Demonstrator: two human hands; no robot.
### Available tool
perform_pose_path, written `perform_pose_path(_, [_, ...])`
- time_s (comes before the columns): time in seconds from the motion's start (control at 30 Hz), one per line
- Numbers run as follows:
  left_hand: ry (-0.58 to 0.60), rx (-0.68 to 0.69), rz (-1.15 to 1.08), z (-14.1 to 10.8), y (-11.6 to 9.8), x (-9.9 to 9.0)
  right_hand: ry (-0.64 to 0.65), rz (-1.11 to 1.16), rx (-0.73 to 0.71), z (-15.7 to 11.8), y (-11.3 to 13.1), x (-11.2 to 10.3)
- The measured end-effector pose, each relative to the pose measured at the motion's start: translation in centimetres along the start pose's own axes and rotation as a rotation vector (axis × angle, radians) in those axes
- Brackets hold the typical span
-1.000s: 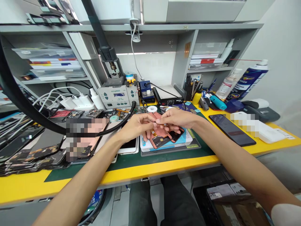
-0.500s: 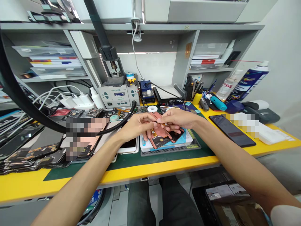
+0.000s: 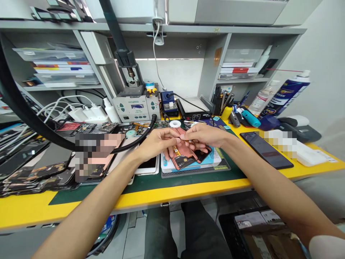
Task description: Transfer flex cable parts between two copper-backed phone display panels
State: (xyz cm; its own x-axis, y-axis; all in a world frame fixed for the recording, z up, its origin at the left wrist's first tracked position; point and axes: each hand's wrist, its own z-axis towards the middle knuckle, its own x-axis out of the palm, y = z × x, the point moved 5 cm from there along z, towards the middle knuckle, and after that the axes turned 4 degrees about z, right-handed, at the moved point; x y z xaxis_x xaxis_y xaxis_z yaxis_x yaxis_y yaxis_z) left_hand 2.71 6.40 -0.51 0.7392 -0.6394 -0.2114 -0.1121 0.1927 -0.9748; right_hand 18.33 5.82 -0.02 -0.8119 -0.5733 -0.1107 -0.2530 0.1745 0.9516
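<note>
Steady the left hand (image 3: 159, 144) and right hand (image 3: 206, 136) above the opened phone (image 3: 184, 151), which lies on the box (image 3: 166, 166) on the tabletop (image 3: 151, 194). Each grip is pinched closed; any part held is too small to identify. Avoid straining the orange flex cable (image 3: 176, 151).

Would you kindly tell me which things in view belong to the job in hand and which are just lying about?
Apparently in use:
pink phone part
blue-and-white box beneath it

Apparently lying about:
dark phone at right
spray can
clear bottle
teal cylinder
</note>
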Motion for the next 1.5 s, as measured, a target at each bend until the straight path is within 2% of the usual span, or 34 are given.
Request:
perform_pose_path(0.53, [-0.022,-0.022,-0.058,0.03,0.24,-0.39,-0.002,-0.021,0.031,-0.39,0.37,-0.03])
perform_pose_path(0.67, [-0.038,-0.036,-0.042,0.08,0.24,-0.48,-0.025,-0.021,0.037,-0.27,0.12,-0.40])
perform_pose_path(0.8, [-0.015,-0.032,0.009,0.00,0.01,-0.33,-0.007,-0.025,0.008,-0.24,0.22,-0.10])
perform_pose_path(1.0, [0.007,-0.017,0.040,-0.03,-0.13,-0.15,-0.048,-0.063,0.014,-0.18,0.10,0.11])
perform_pose_path(1.2, [-0.025,-0.020,0.038,-0.10,-0.22,-0.18,-0.073,-0.062,0.035,-0.39,0.43,0.20])
perform_pose_path(1.5, [-0.021,-0.028,0.011,-0.03,-0.16,-0.20,-0.047,-0.036,0.030,-0.56,0.47,0.28])
